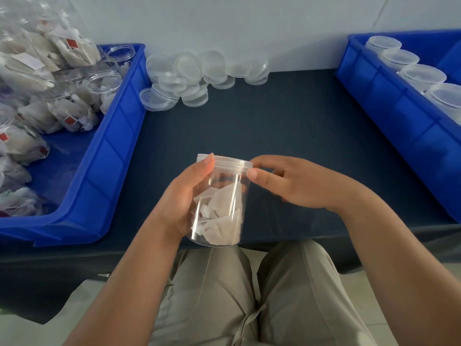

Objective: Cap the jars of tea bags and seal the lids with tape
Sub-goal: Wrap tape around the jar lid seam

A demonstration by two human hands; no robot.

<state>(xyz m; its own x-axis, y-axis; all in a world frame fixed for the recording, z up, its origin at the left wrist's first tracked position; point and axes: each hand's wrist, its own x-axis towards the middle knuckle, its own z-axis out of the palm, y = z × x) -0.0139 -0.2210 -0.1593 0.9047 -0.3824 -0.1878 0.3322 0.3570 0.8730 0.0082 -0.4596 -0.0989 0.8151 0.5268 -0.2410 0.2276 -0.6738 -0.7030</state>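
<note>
Capping in progress. The left hand (180, 199) is gripping a clear jar (220, 179) of tea bags (223, 211) around its body, above the near edge of the table (274, 121); the right hand (287, 187) is pinching the rim of the lid (229, 163) sitting on it, apparently tightening. Open jars (104, 81) are waiting in the left bin (117, 138), capped jars (421, 76) are standing in the right bin (389, 103), and loose lids (197, 76) are lying at the far side. No tape is showing; sealing appears outstanding.
</note>
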